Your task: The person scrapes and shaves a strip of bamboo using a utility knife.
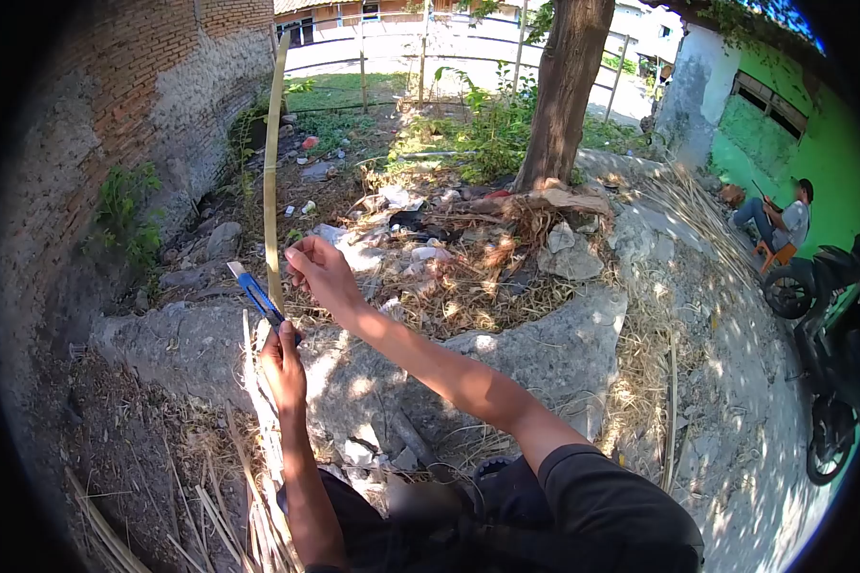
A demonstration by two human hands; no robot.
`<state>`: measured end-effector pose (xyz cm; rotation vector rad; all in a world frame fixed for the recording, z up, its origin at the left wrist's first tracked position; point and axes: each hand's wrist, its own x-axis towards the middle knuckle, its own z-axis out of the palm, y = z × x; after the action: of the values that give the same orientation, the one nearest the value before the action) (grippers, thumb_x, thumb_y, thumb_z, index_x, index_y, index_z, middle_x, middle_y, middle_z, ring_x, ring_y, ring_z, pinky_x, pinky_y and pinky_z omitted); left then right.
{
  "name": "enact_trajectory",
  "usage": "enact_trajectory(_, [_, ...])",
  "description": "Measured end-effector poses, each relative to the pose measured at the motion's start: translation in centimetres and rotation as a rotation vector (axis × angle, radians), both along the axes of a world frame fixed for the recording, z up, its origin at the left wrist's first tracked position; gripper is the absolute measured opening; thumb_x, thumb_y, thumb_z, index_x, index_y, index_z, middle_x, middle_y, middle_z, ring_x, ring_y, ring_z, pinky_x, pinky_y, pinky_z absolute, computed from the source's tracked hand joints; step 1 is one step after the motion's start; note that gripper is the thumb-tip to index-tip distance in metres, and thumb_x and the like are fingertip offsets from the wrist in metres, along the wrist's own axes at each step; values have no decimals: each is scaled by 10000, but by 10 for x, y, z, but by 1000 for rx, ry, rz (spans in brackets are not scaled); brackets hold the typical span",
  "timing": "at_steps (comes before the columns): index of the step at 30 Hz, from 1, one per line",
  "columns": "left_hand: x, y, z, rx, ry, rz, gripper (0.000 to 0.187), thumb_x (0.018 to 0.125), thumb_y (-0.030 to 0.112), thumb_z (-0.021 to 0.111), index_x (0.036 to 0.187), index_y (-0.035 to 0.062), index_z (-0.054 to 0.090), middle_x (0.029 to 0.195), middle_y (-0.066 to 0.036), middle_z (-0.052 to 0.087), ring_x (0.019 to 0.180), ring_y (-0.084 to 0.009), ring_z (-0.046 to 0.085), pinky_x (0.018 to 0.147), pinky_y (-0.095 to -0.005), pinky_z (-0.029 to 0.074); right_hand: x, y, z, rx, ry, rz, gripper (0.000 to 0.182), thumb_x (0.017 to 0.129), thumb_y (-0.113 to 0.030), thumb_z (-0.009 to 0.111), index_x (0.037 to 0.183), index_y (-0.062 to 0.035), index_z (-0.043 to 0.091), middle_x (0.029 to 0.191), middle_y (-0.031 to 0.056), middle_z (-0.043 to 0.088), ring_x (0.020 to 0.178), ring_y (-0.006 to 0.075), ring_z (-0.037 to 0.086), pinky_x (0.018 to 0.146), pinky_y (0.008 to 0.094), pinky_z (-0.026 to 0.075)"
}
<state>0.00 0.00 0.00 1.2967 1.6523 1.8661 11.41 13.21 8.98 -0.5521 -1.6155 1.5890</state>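
Note:
A blue utility knife [261,298] with its blade out points up and left from my left hand [284,368], which is closed around its handle. Behind the knife a long, narrow bamboo strip [270,172] stands nearly upright. Its lower end runs down to my left hand, where the fingers hide how it is held. My right hand [325,275] is just right of the strip, fingers curled together as in a pinch. Whatever it holds, if anything, is too small to make out.
Several bamboo strips [222,520] lie at lower left. A low stone ledge [516,358] crosses ahead, with litter and a tree trunk [569,95] beyond. A brick wall [153,72] stands left. At right are a motorcycle [827,353] and a seated person [788,222].

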Motion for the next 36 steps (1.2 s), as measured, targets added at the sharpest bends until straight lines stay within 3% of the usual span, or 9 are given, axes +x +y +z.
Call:
enact_trajectory(2, [6, -5, 20, -19, -114, -52, 447, 1144, 475, 569, 907, 104, 644, 643, 85, 441, 546, -17, 348, 492, -242, 259, 0, 2, 2, -123, 139, -35, 393, 1101, -440, 633, 1248, -77, 669, 1153, 26, 707, 1031, 114, 664, 914, 323, 544])
enact_trajectory(9, [29, -11, 15, -1, -237, -197, 418, 1146, 436, 581, 927, 84, 639, 659, 73, 460, 541, -16, 372, 490, -227, 297, 3, -17, -7, -119, 92, 222, 304, 1142, -333, 584, 1223, -82, 734, 957, -7, 691, 905, 85, 641, 822, 285, 513])
enact_trajectory(13, [32, -10, 15, 4, -261, -246, 419, 1156, 419, 564, 973, 58, 673, 721, 63, 499, 558, -18, 363, 510, -216, 280, -2, -18, -13, 25, 94, 38, 292, 1157, -258, 546, 1234, -40, 724, 906, 7, 676, 869, 94, 632, 784, 291, 506])
enact_trajectory(14, [30, -12, 14, -49, -279, -237, 399, 1160, 399, 562, 1099, 40, 727, 841, 40, 587, 670, -34, 479, 616, -220, 396, -3, -17, -15, 51, 107, 8, 284, 1161, -225, 517, 1273, -32, 692, 888, 23, 674, 835, 108, 634, 767, 305, 508])
enact_trajectory(19, [20, -13, 10, 44, -46, -120, 355, 1178, 289, 533, 1194, -14, 718, 1229, -85, 726, 1074, -112, 664, 941, -310, 526, 18, 3, -9, 143, 147, -138, 341, 1174, -257, 471, 1359, -35, 652, 839, 28, 638, 760, 130, 646, 707, 305, 529])
enact_trajectory(22, [14, -19, 24, 93, -209, -265, 371, 1182, 311, 515, 1315, -3, 662, 973, -81, 769, 903, -164, 744, 856, -326, 580, 45, 8, 10, 111, 126, -143, 394, 1175, -261, 442, 1418, -12, 627, 792, 6, 558, 638, 120, 599, 618, 294, 516])
enact_trajectory(25, [16, -30, 33, 47, -256, -268, 376, 1177, 218, 516, 1500, 38, 450, 946, -119, 769, 864, -175, 747, 796, -334, 573, 70, 0, 21, 20, 51, -74, 421, 1181, -269, 447, 1489, -27, 603, 798, -15, 520, 625, 89, 548, 557, 268, 468])
enact_trajectory(29, [16, -39, 38, 55, -319, -405, 257, 1157, 140, 518, 1381, 50, 428, 1112, -164, 744, 959, -223, 751, 818, -359, 572, 103, -28, 21, -80, 24, 82, 461, 1184, -320, 466, 1509, -20, 590, 822, -27, 524, 606, 46, 478, 498, 221, 357])
enact_trajectory(36, [19, -49, 51, -71, -406, -499, 264, 1169, 325, 492, 1117, 68, 521, 761, 4, 509, 643, -103, 486, 604, -296, 410, 177, -109, 51, -437, -94, 165, 544, 1189, -348, 387, 1578, 20, 483, 835, -24, 508, 577, 51, 428, 494, 226, 366])
